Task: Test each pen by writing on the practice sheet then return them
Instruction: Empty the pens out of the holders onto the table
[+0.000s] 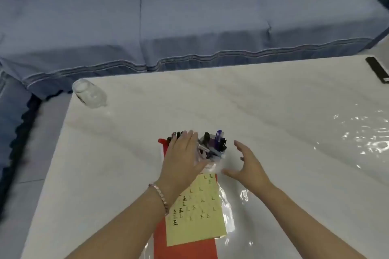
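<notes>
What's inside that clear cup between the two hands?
Pens stand in the clear cup: a purple pen and several black pens. The left hand covers the cup's left side, so what is there and the full count are hidden.

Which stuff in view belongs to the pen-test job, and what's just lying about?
Job: clear plastic pen cup with dark and purple pens; yellow paper practice sheet; left hand, right hand, both open.
Lying about: clear glass jar, black rectangular remote, blue fabric sofa.
</notes>
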The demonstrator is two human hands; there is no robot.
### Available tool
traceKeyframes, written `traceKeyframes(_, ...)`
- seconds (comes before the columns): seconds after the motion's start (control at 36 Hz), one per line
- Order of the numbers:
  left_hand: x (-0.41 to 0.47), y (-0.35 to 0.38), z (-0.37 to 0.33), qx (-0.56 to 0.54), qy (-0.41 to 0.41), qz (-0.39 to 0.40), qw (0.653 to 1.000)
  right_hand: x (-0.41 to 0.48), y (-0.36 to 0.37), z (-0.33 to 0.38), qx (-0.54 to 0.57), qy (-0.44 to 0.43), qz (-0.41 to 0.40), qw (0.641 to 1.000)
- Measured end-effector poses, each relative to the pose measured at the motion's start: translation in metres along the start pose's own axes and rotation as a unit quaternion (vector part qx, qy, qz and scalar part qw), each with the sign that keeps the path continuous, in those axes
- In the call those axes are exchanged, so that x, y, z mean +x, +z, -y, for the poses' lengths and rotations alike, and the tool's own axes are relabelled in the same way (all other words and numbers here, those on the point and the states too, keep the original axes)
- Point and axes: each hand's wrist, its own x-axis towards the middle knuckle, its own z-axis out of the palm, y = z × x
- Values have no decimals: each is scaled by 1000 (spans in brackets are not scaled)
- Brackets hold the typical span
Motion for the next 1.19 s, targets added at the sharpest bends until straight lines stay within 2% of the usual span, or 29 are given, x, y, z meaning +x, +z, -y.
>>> traceKeyframes(0.14,28,36,20,92,60,-36,993,48,28,-19,37,-77,43,995)
traceKeyframes(0.25,45,49,35,114,106,-113,981,61,37,-26,61,-134,39,988)
traceKeyframes(0.36,48,48,32,126,92,-105,982,67,43,-37,87,-161,5,983)
traceKeyframes(0.44,48,45,30,136,111,-115,978,62,40,-34,73,-190,-11,979)
traceKeyframes(0.56,42,40,14,64,143,-193,969,45,18,-26,72,-224,-57,970)
traceKeyframes(0.67,29,51,-12,-117,125,-162,972,15,-14,-21,24,-258,-99,961)
traceKeyframes(0.72,23,62,-30,-258,84,-119,955,0,-29,-24,-31,-258,-120,958)
traceKeyframes(0.81,23,90,-50,-459,46,-73,884,-16,-49,-34,-183,-228,-141,946)
traceKeyframes(0.92,28,122,-68,-590,-29,-9,807,-21,-65,-45,-404,-164,-153,887)
traceKeyframes(1.0,31,145,-69,-630,-76,29,772,-17,-65,-53,-496,-141,-144,845)
traceKeyframes(1.06,33,157,-68,-632,-90,43,769,-14,-63,-59,-539,-131,-127,822)
traceKeyframes(1.14,33,164,-70,-578,-73,54,811,-9,-59,-67,-582,-134,-121,793)
traceKeyframes(1.19,33,166,-71,-536,-52,54,841,-4,-52,-73,-623,-132,-129,761)
